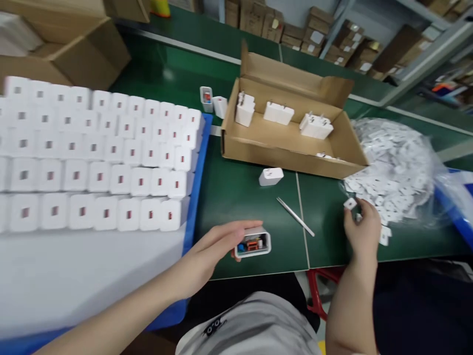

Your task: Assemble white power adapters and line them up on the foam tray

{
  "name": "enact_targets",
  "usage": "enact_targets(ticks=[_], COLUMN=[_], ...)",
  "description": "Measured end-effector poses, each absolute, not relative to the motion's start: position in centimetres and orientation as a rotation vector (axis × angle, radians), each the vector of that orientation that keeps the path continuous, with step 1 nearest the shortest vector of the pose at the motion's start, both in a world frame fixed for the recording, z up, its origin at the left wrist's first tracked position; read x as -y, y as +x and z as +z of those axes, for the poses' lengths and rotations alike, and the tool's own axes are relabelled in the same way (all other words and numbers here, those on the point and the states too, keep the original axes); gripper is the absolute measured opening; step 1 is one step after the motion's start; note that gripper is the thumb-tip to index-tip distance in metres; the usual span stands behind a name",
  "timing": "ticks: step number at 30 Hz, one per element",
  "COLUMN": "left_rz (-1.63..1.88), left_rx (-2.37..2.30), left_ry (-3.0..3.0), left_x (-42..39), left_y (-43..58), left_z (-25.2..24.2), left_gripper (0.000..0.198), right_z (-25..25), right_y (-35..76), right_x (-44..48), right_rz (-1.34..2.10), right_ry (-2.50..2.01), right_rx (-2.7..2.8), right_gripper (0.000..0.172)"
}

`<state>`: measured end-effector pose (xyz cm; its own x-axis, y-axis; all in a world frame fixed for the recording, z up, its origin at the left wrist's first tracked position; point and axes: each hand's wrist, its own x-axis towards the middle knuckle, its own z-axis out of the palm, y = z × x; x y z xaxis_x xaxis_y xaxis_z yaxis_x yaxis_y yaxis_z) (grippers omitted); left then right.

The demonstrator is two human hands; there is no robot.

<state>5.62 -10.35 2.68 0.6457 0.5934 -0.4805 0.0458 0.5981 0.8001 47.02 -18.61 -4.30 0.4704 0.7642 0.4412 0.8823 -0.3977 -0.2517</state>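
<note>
Near the table's front edge, my left hand [218,241] is closed around a white charger housing [264,244], whose open end faces me and shows orange and blue parts inside. Further right, my right hand [364,227] pinches a small white plastic cover [350,203] with a dark slot. Beside that hand, a pile of similar white pieces [395,162] spills from a clear plastic bag. White tweezers [295,217] lie on the green table between my hands. A closed white charger [271,176] rests on the table behind them.
At left, a blue-edged tray [92,276] carries rows of white chargers [99,177]. A cardboard box [288,153] at the back holds several chargers with prongs. Two more housings [206,98] stand left of it. Another carton [84,54] stands back left, before shelves of boxes.
</note>
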Motion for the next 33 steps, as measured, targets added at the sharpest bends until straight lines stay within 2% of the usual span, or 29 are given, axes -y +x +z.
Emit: enact_targets(ticks=[12,22,25,27,31,33], left_rz=[0.348,0.395,0.384,0.369,0.363,0.362], left_rx=[-0.794,-0.723,-0.746,-0.754,-0.77,-0.776], left_ry=[0.901,0.909,0.897,0.915,0.968,0.982], left_x=[9.6,9.6,9.7,9.8,9.8,9.8], left_y=[6.0,6.9,6.8,6.7,6.6,6.7], left_z=[2.0,2.5,2.7,2.6,2.5,2.7], left_gripper=[0.055,0.057,0.056,0.055,0.054,0.054], right_z=[-4.3,-2.6,-1.8,-1.3,-0.2,0.3], right_y=[48.0,47.5,45.7,43.1,35.7,32.4], right_x=[18.1,18.1,18.2,18.1,17.9,17.8], right_rz=[-0.283,-0.199,-0.134,0.063,0.696,0.84], right_ry=[-2.299,-2.201,-2.112,-1.951,-1.544,-1.459], right_rx=[1.413,1.353,1.262,1.132,0.925,0.981], right_gripper=[0.023,0.017,0.024,0.024,0.031,0.03])
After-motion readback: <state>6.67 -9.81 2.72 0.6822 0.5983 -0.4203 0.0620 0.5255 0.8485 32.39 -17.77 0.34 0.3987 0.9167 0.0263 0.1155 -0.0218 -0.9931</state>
